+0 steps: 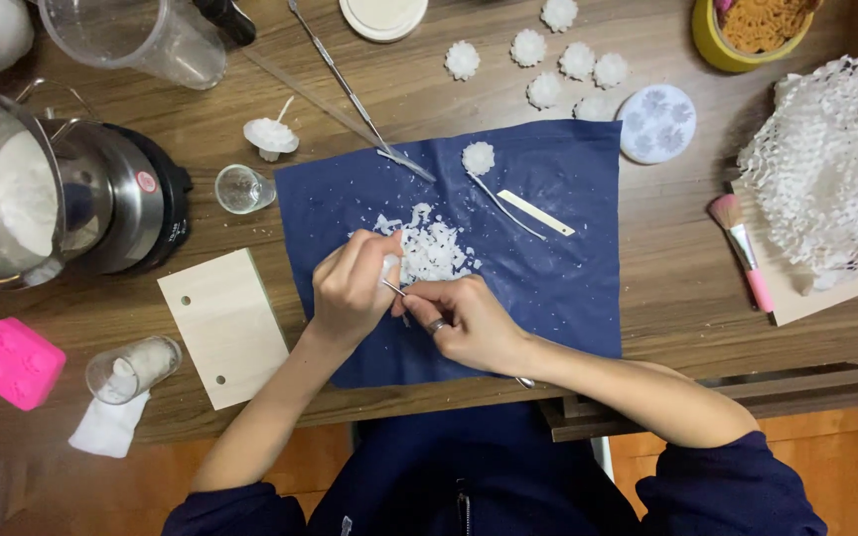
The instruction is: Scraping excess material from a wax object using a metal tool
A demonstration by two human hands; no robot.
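A small white wax piece (389,266) is pinched in the left hand (350,293); a thin metal tool (396,291) is gripped by the right hand (469,323), above wax shavings (434,248) on the blue cloth (558,278).

— What is the person wearing?

— A dark navy top; it is showing at the bottom edge, with a zip running down the middle of the chest.

— And the sleeves?

— They are sitting pushed up near the elbows, so both forearms are showing bare. The cuffs are bunching in soft folds on either side.

— Anything on the hands?

— The right hand (474,323) is wearing a silver ring on one finger. The left hand (350,288) is wearing nothing that I can see.
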